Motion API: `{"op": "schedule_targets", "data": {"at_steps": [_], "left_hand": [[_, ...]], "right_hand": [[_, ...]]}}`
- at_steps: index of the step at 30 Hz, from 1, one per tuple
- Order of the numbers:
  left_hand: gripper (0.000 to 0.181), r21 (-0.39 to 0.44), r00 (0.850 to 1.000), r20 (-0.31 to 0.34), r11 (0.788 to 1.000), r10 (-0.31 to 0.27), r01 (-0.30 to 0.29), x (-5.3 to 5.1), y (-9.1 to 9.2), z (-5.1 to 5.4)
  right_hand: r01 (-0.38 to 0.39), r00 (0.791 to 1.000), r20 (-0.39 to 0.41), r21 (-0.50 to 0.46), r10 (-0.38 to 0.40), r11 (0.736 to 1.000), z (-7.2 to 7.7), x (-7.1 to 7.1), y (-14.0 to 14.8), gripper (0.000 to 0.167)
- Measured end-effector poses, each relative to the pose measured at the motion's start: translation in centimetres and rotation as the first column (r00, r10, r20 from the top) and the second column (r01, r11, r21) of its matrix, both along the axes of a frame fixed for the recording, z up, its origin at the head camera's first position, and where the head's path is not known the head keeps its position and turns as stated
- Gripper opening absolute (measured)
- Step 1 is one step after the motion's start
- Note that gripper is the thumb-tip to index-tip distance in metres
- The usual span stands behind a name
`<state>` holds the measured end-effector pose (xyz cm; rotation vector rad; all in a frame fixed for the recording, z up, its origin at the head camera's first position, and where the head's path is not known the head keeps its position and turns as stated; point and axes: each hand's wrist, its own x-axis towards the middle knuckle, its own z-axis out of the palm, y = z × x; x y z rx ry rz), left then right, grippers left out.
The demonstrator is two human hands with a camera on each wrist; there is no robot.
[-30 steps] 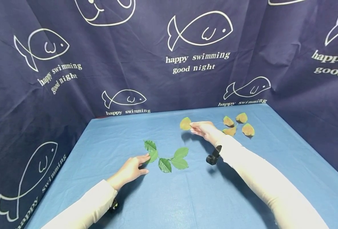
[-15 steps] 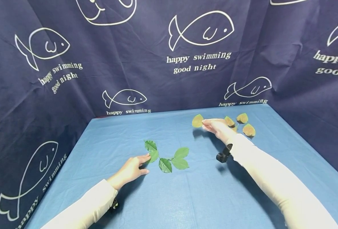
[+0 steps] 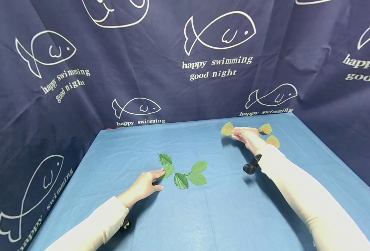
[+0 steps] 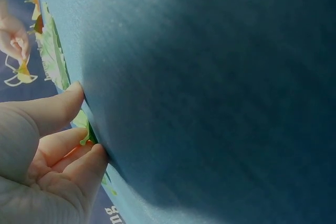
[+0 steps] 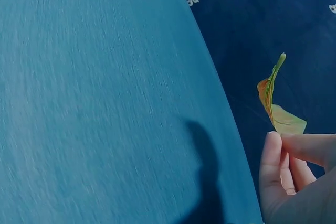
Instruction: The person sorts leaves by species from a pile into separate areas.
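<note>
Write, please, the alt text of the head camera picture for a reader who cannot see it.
A person's right hand pinches a yellow leaf above a blue cloth, with two similar leaves visible beside it. The left hand touches one of five green leaves. Behind is a navy backdrop printed with white fish.

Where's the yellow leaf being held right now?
In the head view, the yellow leaf is right of centre over the blue cloth, pinched by the right hand, left of two similar leaves.
</note>
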<state>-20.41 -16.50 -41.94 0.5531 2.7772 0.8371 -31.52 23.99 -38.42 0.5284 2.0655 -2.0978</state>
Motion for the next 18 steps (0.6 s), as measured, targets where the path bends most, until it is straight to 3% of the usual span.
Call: {"op": "schedule_targets", "data": {"at_steps": [2, 4, 9, 18], "left_hand": [[0.059, -0.001, 1.000, -0.003, 1.000, 0.002, -0.002, 0.0, 0.0, -0.1], [0.059, 0.001, 1.000, -0.004, 1.000, 0.005, -0.005, 0.0, 0.0, -0.1], [0.059, 0.005, 1.000, 0.003, 1.000, 0.009, -0.009, 0.0, 0.0, 0.0], [0.059, 0.001, 1.000, 0.006, 1.000, 0.014, -0.014, 0.0, 0.0, -0.1]], "right_hand": [[-0.014, 1.000, 0.007, 0.025, 0.014, 1.000, 0.0, 0.0, 0.4, 0.055], [0.019, 1.000, -0.014, -0.004, -0.019, 1.000, 0.0, -0.1, 0.7, 0.056], [0.156, 0.985, -0.056, -0.129, -0.164, 0.979, -0.3, -0.7, 1.2, 0.053], [0.257, 0.966, 0.001, -0.137, -0.260, 0.957, -1.4, -1.2, 2.1, 0.026]]}}
